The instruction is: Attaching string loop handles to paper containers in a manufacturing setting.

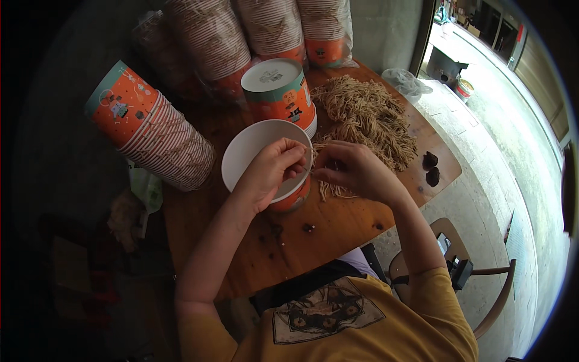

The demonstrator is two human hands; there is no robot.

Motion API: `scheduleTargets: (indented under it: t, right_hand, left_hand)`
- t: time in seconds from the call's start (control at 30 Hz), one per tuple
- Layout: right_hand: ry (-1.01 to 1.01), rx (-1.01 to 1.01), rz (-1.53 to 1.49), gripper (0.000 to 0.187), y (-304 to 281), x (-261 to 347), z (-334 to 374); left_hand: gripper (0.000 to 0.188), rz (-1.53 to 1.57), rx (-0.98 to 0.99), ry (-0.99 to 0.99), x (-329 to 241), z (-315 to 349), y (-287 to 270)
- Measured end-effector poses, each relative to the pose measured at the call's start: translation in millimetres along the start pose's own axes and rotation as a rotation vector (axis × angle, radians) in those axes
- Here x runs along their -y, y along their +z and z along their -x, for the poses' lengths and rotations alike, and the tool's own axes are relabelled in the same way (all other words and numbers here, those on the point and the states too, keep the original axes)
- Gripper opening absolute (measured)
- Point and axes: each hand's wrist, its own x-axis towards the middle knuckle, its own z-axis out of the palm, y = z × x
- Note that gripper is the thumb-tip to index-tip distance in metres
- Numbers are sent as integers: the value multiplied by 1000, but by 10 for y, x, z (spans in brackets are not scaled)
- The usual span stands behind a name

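A white-lined paper bucket [242,151] with an orange outside stands tilted on the wooden table in front of me, its mouth facing up. My left hand [272,168] reaches over the bucket's mouth, thumb and fingers pinched on a thin tan paper cord [309,148] at the right rim. Just outside that rim, my right hand [357,170] has its fingers curled and pinched at the same cord, which spans the short gap between both hands. The fingertips partly hide where the cord meets the bucket wall. Behind my right hand lies a heap of tan cords [369,120].
Upside-down orange and green buckets [278,99] stand behind the open one. A long nested stack [154,136] leans at the left. Plastic-wrapped stacks [211,39] line the back. Two dark lumps [432,169] sit near the table's right edge, beside a wooden chair [497,301].
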Motion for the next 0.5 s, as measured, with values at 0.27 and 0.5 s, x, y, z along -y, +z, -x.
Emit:
scheduleTargets:
  t: [0.27,0.5]
  right_hand:
    - [140,99,-296,11,-115,-40,-333]
    - [152,-18,-572,11,-6,-242,-400]
  left_hand:
    - [15,-242,-2,69,-6,30,109]
    - [14,-326,43,66,-22,69,118]
